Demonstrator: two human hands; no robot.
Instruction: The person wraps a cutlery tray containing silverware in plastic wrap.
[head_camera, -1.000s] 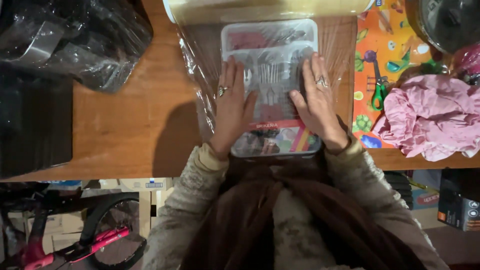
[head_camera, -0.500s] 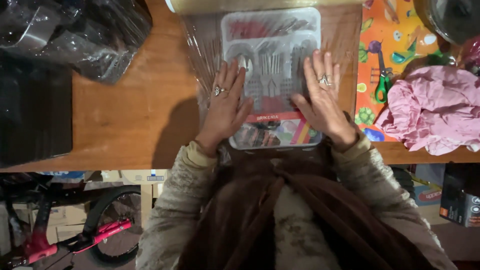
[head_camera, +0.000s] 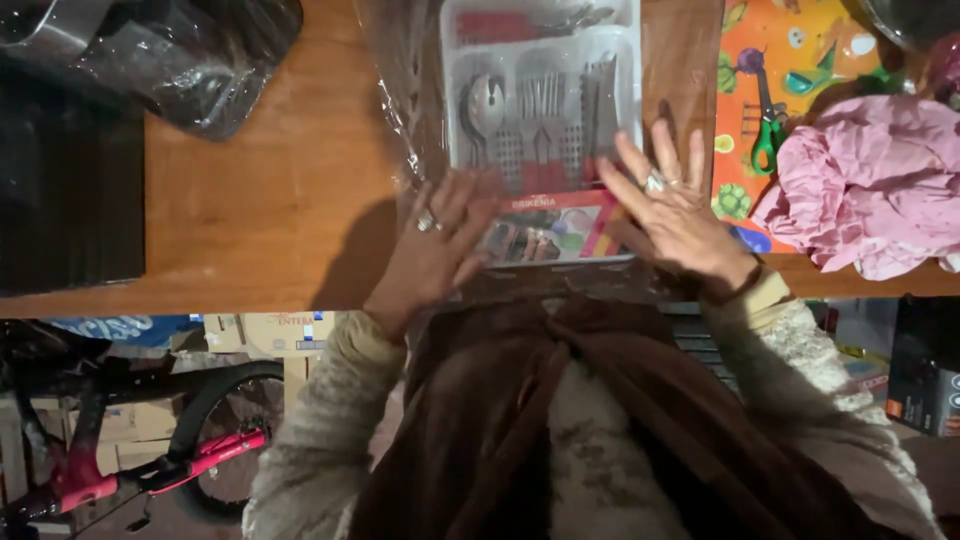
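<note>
My left hand (head_camera: 435, 245) and right hand (head_camera: 675, 210) lie flat and open on the slippery wrapped tray (head_camera: 545, 120) near the surface's (head_camera: 260, 200) front edge, gripping nothing; it looks stiff and heavy, best held by its sides.

A plastic-wrapped cutlery tray (head_camera: 540, 110) is pressed flat-handed by the left hand (head_camera: 435, 250) and right hand (head_camera: 675, 210) at the wooden table's (head_camera: 270, 210) near edge.

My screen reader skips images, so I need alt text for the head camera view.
Two hands, left and right, lie flat on clear plastic wrap over a cutlery tray on a wooden table. Green-handled scissors and pink cloth lie to the right, a black bag to the upper left.
</note>
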